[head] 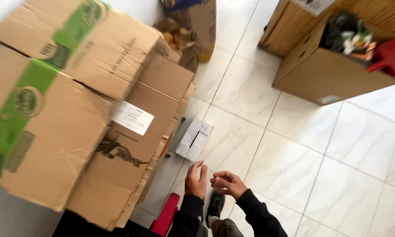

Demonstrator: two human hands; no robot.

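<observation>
Head view, looking down at a pale tiled floor [338, 145]. The left hand [196, 180] is hovering low in the frame with its fingers held loosely together and extended forward, gripping nothing. The right hand [229, 183] is hanging just beside it, fingers curled inward toward the palm, likewise empty; the two hands are sitting near each other but apart. Both dark sleeves are entering from the bottom edge, above a dark shoe [215, 206].

The small white box [194, 139] is lying on the floor just ahead of the hands, not touched by either, with its top flaps appearing slightly parted along the seam, though the blur is making this uncertain. To its left, a stack of large cardboard cartons [74, 109], some bearing green bands, is leaning over it. A red object [166, 215] is showing at the lower edge; its kind cannot be told. At upper right, an open carton of mixed items [338, 70] is standing well apart.

Judged from this arrangement, the handling of the small white box is standing at an early stage: the hands are reaching toward it, and contact, grasp and lifting are all remaining.
</observation>
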